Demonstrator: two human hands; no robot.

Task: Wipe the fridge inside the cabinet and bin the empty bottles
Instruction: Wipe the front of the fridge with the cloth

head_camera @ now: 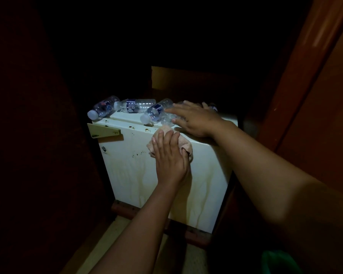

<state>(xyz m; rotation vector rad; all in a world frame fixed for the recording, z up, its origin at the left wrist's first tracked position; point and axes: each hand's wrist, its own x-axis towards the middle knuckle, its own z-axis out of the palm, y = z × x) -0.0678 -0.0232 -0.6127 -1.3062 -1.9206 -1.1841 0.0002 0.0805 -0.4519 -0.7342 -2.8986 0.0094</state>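
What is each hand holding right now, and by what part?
The left hand presses a bunched pink cloth against the fridge front, fingers over its middle. The right hand lies flat on the fridge top, touching a crumpled bottle, gripping nothing.

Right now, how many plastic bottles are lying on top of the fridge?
3 clearly: one at the left corner, one behind it toward the middle, one by the right hand near the front edge. A possible fourth shows past that hand, mostly hidden.
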